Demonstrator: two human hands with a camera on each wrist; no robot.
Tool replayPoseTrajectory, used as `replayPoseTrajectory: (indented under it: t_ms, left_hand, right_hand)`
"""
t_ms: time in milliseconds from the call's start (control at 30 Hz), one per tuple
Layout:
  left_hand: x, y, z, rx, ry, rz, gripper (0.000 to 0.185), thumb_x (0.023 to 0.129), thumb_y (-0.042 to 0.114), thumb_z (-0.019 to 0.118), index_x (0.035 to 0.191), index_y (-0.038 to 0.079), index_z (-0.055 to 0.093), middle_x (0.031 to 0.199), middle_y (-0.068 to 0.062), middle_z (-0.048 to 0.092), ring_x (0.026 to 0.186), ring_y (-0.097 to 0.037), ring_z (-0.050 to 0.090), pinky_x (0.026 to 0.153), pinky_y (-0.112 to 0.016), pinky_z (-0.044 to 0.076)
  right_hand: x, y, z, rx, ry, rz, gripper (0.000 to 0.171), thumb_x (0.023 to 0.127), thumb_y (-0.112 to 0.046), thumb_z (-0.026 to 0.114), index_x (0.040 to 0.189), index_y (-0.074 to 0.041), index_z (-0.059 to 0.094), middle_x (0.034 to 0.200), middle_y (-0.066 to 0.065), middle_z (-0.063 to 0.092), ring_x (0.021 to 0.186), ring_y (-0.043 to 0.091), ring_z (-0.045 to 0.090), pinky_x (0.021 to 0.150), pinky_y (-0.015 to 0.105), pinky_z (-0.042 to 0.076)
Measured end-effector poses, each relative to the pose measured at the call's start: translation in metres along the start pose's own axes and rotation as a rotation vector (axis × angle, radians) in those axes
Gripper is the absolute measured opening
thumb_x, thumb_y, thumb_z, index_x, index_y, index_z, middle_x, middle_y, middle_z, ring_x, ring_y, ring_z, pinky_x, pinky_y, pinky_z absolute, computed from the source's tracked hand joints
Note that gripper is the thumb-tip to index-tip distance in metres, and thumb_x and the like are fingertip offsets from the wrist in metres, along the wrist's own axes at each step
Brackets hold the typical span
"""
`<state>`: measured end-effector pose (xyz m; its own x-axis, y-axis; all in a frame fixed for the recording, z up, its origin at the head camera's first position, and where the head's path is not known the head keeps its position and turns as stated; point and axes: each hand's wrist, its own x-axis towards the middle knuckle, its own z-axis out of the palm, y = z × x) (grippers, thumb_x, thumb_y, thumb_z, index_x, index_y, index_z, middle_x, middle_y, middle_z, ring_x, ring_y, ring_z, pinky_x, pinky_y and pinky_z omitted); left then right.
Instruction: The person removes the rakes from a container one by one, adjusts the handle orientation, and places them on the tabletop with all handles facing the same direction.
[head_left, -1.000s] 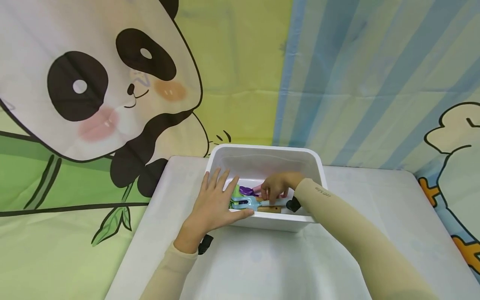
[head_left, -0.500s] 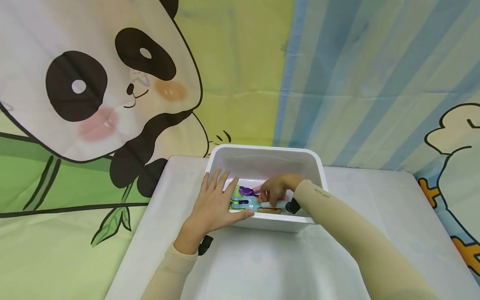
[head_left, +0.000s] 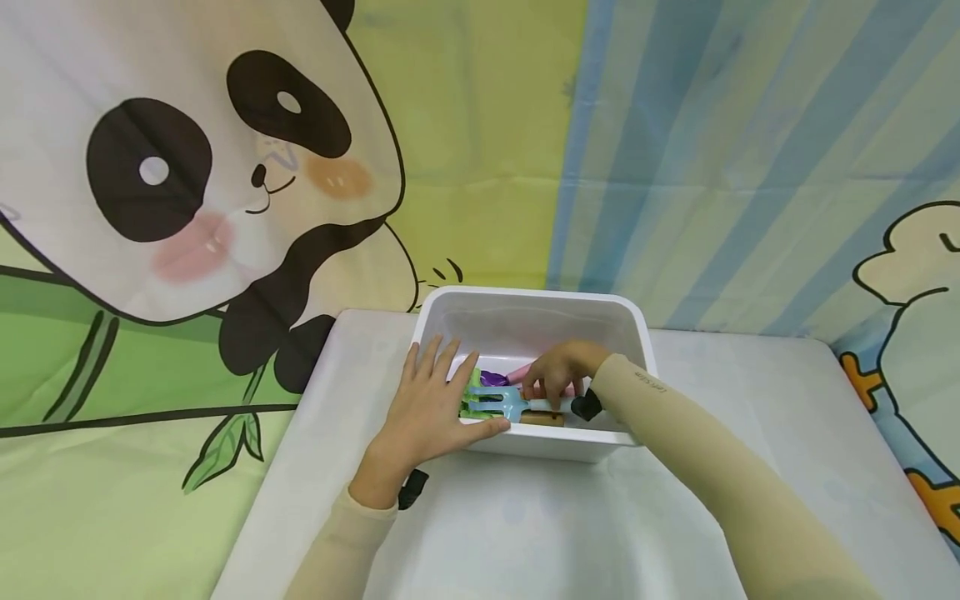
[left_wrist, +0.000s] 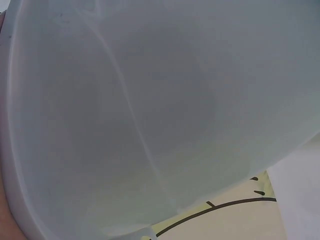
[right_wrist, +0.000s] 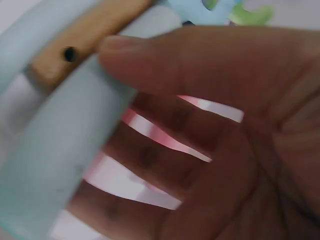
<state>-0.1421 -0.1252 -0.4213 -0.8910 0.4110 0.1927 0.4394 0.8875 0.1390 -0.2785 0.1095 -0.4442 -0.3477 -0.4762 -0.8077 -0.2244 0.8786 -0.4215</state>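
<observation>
A white bin (head_left: 633,333) stands at the back of the table. My left hand (head_left: 429,407) rests flat on its near left corner, fingers straight over the rim and thumb along the front wall. The left wrist view is filled by the white bin wall (left_wrist: 150,115). My right hand (head_left: 553,377) is inside the bin, with thumb and curled fingers round the handle of a light blue toy rake (head_left: 501,403). The right wrist view shows that pale blue handle (right_wrist: 65,150) under my thumb, a wooden handle (right_wrist: 85,35) beside it, and something pink (right_wrist: 150,131) behind the fingers.
More toys lie in the bin: a green piece (head_left: 472,390), a purple one (head_left: 492,378), a pink one (head_left: 517,372) and a wooden handle (head_left: 542,419). The table (head_left: 525,525) has a white cover. A panda-print cloth (head_left: 225,167) hangs close behind.
My right hand has shifted slightly, and the blue rake has moved a little up and left in the bin. The left hand has stayed on the rim.
</observation>
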Motion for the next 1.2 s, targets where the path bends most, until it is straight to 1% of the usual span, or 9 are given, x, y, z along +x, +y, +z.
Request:
replayPoseTrajectory:
  t_ms: [133,200,267,433,567,800,933,1067,1200]
  left_hand:
    - [0.0,0.001,0.001,-0.004,0.002,-0.004,0.109,0.079,0.093,0.031,0.152,0.013,0.044,0.159,-0.017,0.031,0.149,-0.041,0.012,0.117,-0.06,0.002]
    - [0.0,0.0,0.002,-0.001,-0.003,-0.009,0.11,0.078,0.093,0.031,0.152,0.013,0.044,0.159,-0.017,0.031,0.149,-0.042,0.011,0.117,-0.059,0.001]
    - [-0.001,0.0,0.002,0.0,-0.004,-0.011,0.111,0.078,0.093,0.031,0.152,0.013,0.044,0.159,-0.017,0.03,0.149,-0.044,0.009,0.118,-0.059,0.001]
    - [-0.001,0.0,0.002,0.011,-0.007,-0.022,0.111,0.077,0.094,0.03,0.151,0.012,0.045,0.159,-0.018,0.03,0.148,-0.048,0.006,0.117,-0.059,0.0]
    - [-0.002,0.001,0.002,-0.003,-0.008,-0.031,0.11,0.078,0.093,0.032,0.151,0.013,0.045,0.159,-0.018,0.03,0.147,-0.05,0.005,0.117,-0.06,0.002]
    - [-0.002,0.002,0.0,0.002,-0.009,-0.032,0.109,0.078,0.093,0.033,0.151,0.012,0.046,0.159,-0.02,0.029,0.147,-0.052,0.005,0.117,-0.061,0.004]
    - [-0.002,0.002,0.0,0.01,-0.013,-0.031,0.109,0.078,0.093,0.031,0.15,0.012,0.047,0.159,-0.02,0.028,0.146,-0.053,0.004,0.117,-0.06,0.003]
    - [-0.002,0.002,0.001,0.011,-0.019,-0.033,0.11,0.078,0.093,0.031,0.15,0.013,0.048,0.159,-0.02,0.028,0.146,-0.053,0.003,0.118,-0.059,0.001]
    - [-0.003,0.002,0.001,0.014,-0.015,-0.032,0.109,0.078,0.093,0.031,0.15,0.013,0.048,0.159,-0.02,0.028,0.146,-0.052,0.002,0.118,-0.058,0.0]
  right_hand:
    - [-0.008,-0.002,-0.003,0.037,0.013,-0.019,0.042,0.087,0.003,0.07,0.119,-0.024,0.066,0.137,0.0,0.048,0.098,0.025,0.056,0.077,0.044,0.057]
    - [-0.013,-0.003,-0.005,0.052,0.016,-0.028,0.043,0.088,0.002,0.07,0.122,-0.024,0.064,0.133,0.004,0.051,0.1,0.025,0.056,0.078,0.045,0.057]
    - [-0.02,-0.003,-0.006,0.062,0.023,-0.033,0.044,0.088,0.001,0.071,0.124,-0.023,0.062,0.124,0.006,0.053,0.101,0.025,0.056,0.078,0.045,0.057]
    - [-0.042,-0.002,-0.013,0.076,0.048,-0.055,0.048,0.085,0.001,0.07,0.127,-0.02,0.058,0.122,0.008,0.053,0.104,0.026,0.056,0.077,0.045,0.056]
    - [-0.063,0.004,-0.02,0.09,0.063,-0.081,0.047,0.084,0.0,0.069,0.125,-0.018,0.057,0.122,0.011,0.053,0.105,0.026,0.055,0.078,0.045,0.055]
    - [-0.107,0.012,-0.037,0.107,0.101,-0.094,0.045,0.091,-0.005,0.064,0.133,-0.016,0.051,0.13,0.015,0.049,0.109,0.029,0.054,0.079,0.041,0.055]
    - [-0.133,0.015,-0.041,0.131,0.137,-0.127,0.047,0.093,-0.006,0.062,0.137,-0.014,0.048,0.134,0.019,0.046,0.109,0.03,0.053,0.08,0.042,0.055]
    - [-0.157,0.018,-0.045,0.169,0.161,-0.177,0.049,0.096,-0.008,0.061,0.141,-0.01,0.044,0.133,0.021,0.046,0.11,0.031,0.053,0.081,0.043,0.054]
    - [-0.182,0.026,-0.047,0.201,0.19,-0.194,0.048,0.097,-0.008,0.06,0.142,-0.008,0.042,0.131,0.021,0.048,0.109,0.031,0.054,0.081,0.044,0.054]
